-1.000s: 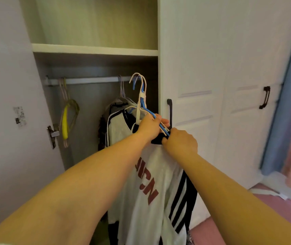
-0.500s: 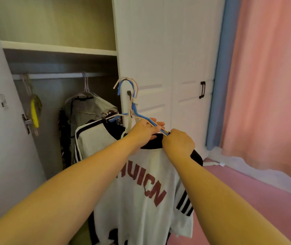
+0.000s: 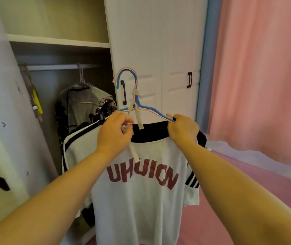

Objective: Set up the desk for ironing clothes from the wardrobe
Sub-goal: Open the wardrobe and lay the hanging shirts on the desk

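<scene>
Clearly the fetching step is in hand: the left hand, at frame centre, curls its fingers round the near shoulder of the hangers, pinching a pale strap, while the right hand grips the blue arm on the other side. Below them hangs the white T-shirt with red lettering and a black collar, free of the wardrobe rail at upper left. Next, I judge, it must be carried to the table, which is not in view, with the hem kept off the pink floor. Other garments hang inside the open wardrobe; its open door at left and the pink curtain at right narrow the way out.
</scene>
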